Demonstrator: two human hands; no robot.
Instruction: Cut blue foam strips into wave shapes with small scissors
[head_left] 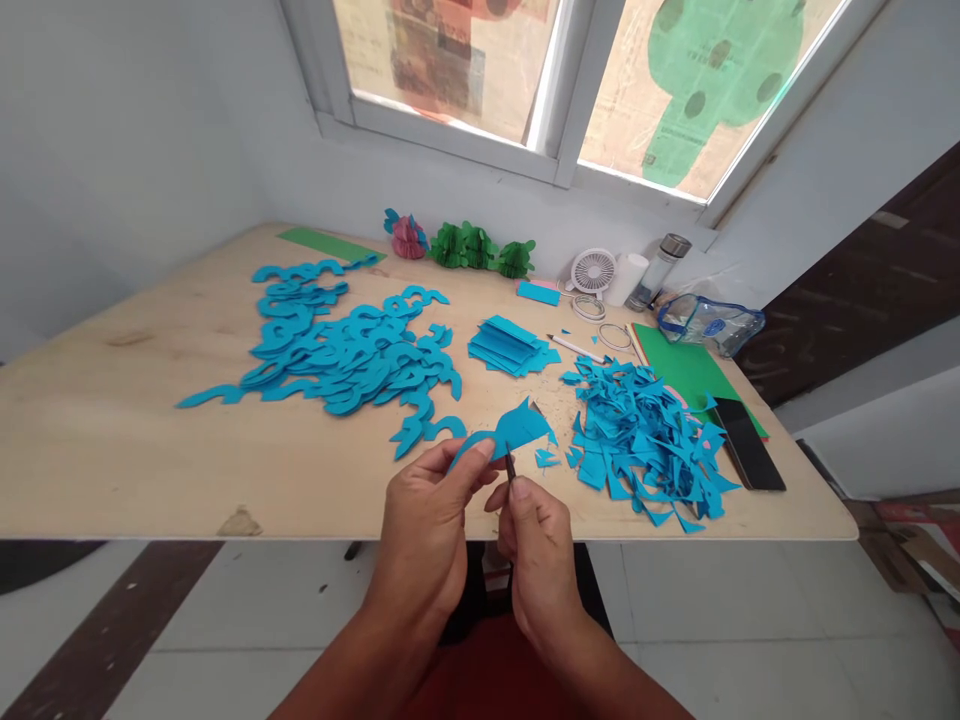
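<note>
My left hand pinches a blue paper piece just above the table's front edge. In my right hand is a dark, thin cutting tool, apparently scissors, with its tip at the paper's lower edge; its handles are mostly hidden by my fingers. A heap of wavy blue cutouts spreads to the left. Blue scraps are piled on the right, and a stack of folded blue paper lies beyond my hands.
Along the back of the wooden table stand green paper figures, a small fan and a bottle. A phone, green sheets and a clear pouch lie at the right.
</note>
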